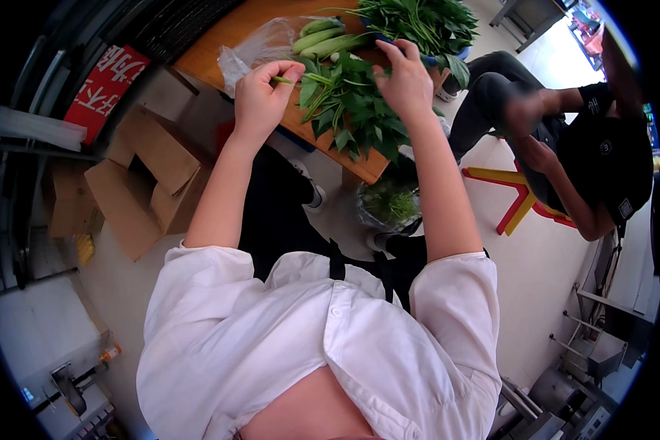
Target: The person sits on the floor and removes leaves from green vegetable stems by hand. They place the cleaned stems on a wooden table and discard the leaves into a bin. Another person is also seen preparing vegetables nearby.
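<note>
My left hand (261, 102) pinches a short green stem (280, 80) between thumb and fingertips, at the left of a pile of leafy greens (357, 102). The pile lies on a wooden table (209, 52) and its leaves hang over the near edge. At the pile's right side is my right hand (407, 80), thumb and fingers spread apart, the thumb close to the leaves. Behind it, more long-stemmed greens (418, 25) heap over a blue basin (463, 53). Pale green luffa-like gourds (324, 41) lie beyond the pile, beside a clear plastic bag (253, 47).
Below the table's near corner, a plastic bag of green trimmings (390, 203) sits on the floor between my feet. An open cardboard box (159, 159) stands at left. To the right, a person in black (599, 143) sits on a red and yellow stool (506, 179).
</note>
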Available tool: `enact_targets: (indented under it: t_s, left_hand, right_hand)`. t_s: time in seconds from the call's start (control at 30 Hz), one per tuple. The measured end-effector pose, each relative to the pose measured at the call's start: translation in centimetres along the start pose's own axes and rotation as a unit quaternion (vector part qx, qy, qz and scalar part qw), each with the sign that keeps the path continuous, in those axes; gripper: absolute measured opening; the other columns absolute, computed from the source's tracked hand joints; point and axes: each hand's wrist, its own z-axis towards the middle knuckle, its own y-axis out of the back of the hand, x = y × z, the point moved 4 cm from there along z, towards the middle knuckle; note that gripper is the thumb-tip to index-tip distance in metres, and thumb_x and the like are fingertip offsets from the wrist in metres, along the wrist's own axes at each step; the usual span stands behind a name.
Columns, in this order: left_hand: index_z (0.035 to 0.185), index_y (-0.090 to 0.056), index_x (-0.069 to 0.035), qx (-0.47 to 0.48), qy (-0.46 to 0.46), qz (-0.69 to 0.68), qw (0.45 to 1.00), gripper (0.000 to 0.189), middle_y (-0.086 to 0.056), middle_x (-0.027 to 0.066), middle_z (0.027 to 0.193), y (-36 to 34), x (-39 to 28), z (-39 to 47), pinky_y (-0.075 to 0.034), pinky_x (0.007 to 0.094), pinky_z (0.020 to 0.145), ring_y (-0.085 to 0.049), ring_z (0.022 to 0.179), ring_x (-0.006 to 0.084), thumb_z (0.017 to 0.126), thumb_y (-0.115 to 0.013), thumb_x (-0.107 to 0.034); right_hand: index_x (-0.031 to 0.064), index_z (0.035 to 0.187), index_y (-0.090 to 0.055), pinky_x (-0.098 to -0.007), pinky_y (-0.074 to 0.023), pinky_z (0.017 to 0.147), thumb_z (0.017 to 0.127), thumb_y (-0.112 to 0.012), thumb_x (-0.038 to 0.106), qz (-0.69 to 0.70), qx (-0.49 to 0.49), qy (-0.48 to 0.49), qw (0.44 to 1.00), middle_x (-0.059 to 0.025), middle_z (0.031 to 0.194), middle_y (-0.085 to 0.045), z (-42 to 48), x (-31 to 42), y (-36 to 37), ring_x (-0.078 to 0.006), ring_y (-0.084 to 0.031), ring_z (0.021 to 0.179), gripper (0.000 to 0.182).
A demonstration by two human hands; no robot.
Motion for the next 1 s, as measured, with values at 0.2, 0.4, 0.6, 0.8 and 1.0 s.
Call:
enact_targets:
  t_s: [0.2, 0.4, 0.6, 0.8, 1.0]
  left_hand:
    - [0.094, -0.072, -0.004, -0.008, -0.076, 0.044, 0.996, 0.014, -0.072, 0.0077, 0.087, 1.2, -2.0, -1.4, -0.052, 0.0280, 0.071, -0.068, 0.079, 0.0175, 0.088, -0.069, -0.016]
    - [0.091, -0.072, -0.007, -0.025, -0.182, 0.053, 0.982, 0.010, -0.071, 0.0067, 0.085, 0.5, -3.2, -3.0, -0.052, 0.0295, 0.063, -0.068, 0.074, 0.0206, 0.084, -0.071, -0.015]
    - [0.091, -0.072, -0.002, -0.141, -0.118, -0.082, 0.980, 0.012, -0.069, 0.0073, 0.079, -2.5, -3.9, -5.4, -0.050, 0.0248, 0.062, -0.064, 0.068, 0.0138, 0.082, -0.075, -0.009]
    - [0.100, -0.069, 0.001, -0.101, 0.144, -0.418, 0.891, 0.016, -0.070, 0.0053, 0.088, -9.7, -3.3, -8.9, -0.040, 0.0202, 0.061, -0.052, 0.068, 0.0046, 0.091, -0.068, -0.012]
    - [0.100, -0.070, 0.001, 0.013, 0.165, -0.406, 0.899, 0.017, -0.070, 0.0038, 0.088, -13.7, -5.1, -11.1, -0.043, 0.0196, 0.066, -0.057, 0.072, 0.0056, 0.092, -0.068, -0.014]
  right_hand:
    - [0.0164, 0.106, -0.068, -0.0368, -0.0531, 0.074, 0.087, -0.065, 0.020, 0.170, 0.023, 0.151, 0.974, -0.0011, 0.102, -0.063, -1.0, 7.9, 1.6, -0.0244, -0.064, 0.091, 0.019]
    - [0.0093, 0.098, -0.064, -0.0373, -0.0526, 0.070, 0.082, -0.066, 0.015, 0.133, 0.107, 0.183, 0.968, -0.0030, 0.089, -0.065, -3.4, 9.1, 2.1, -0.0253, -0.063, 0.089, 0.017]
    - [0.0057, 0.091, -0.062, -0.0353, -0.0519, 0.068, 0.084, -0.063, 0.010, 0.218, -0.005, 0.048, 0.975, -0.0099, 0.087, -0.065, -5.7, 9.0, 2.6, -0.0273, -0.064, 0.083, 0.008]
    - [-0.0022, 0.096, -0.064, -0.0227, -0.0469, 0.069, 0.097, -0.055, 0.014, 0.537, -0.031, -0.216, 0.815, -0.0027, 0.086, -0.065, -8.9, 4.6, 4.3, -0.0068, -0.056, 0.077, 0.018]
    - [0.0060, 0.104, -0.063, -0.0143, -0.0262, 0.048, 0.099, -0.054, 0.019, 0.569, -0.102, -0.391, 0.716, 0.0034, 0.084, -0.061, -16.9, -6.0, 10.0, 0.0019, -0.039, 0.058, 0.016]
